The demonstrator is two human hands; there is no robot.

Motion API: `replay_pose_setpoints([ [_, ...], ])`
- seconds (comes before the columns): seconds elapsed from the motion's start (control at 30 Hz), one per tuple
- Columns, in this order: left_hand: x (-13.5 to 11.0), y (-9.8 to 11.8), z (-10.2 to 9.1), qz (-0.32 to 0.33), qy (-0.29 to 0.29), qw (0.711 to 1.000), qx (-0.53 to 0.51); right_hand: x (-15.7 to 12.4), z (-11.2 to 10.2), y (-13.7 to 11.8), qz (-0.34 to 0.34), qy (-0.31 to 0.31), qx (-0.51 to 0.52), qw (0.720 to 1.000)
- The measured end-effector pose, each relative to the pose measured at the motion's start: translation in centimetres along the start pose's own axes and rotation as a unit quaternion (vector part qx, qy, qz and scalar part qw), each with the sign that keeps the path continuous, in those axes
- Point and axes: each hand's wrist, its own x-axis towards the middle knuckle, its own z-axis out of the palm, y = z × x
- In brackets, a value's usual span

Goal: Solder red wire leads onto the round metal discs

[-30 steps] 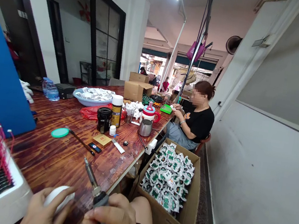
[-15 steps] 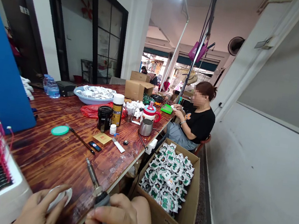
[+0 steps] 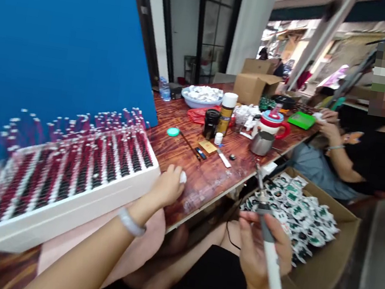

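My left hand (image 3: 169,185) is closed on a small white plastic part (image 3: 183,177) at the near edge of the table, most of which the fingers hide. A grey and white soldering iron (image 3: 273,270) is gripped in my right hand (image 3: 249,249), its metal tip pointing up and away from me. The tip appears in front of a cardboard box (image 3: 336,262) filled with white parts carrying green circuit boards (image 3: 293,197). Left of my left hand stands a white foam tray (image 3: 70,210) with rows of black pieces on red wires.
On the wooden table (image 3: 171,209) lie a gold box (image 3: 207,147), a spray can (image 3: 226,113), a black jar (image 3: 211,123), a metal cup (image 3: 262,143) and a blue basin (image 3: 202,102) of white parts. A co-worker (image 3: 375,157) sits at the right. A blue panel (image 3: 67,39) rises behind the tray.
The view has swung left and down, bringing the whole foam tray into sight. Both hands keep hold of their things; my left hand now appears beside the tray's right end.
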Motion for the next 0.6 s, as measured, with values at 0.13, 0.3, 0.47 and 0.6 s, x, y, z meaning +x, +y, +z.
replay_pose_setpoints([
  [0.13,1.4,1.4,-0.7,-0.044,-0.035,0.998,0.031,-0.4,-1.4,1.2,0.029,0.030,0.036,0.998],
  [0.3,5.0,3.0,-1.4,-0.118,-0.069,0.990,0.043,-0.4,-2.3,1.4,0.058,0.051,0.022,0.997],
  [0.47,9.2,2.6,-0.6,-0.205,-0.085,0.973,0.062,-0.7,-2.0,0.9,0.126,0.050,0.039,0.990],
  [0.6,11.2,1.6,0.3,-0.239,-0.086,0.965,0.065,-0.8,-2.0,0.9,0.164,0.037,0.063,0.984],
])
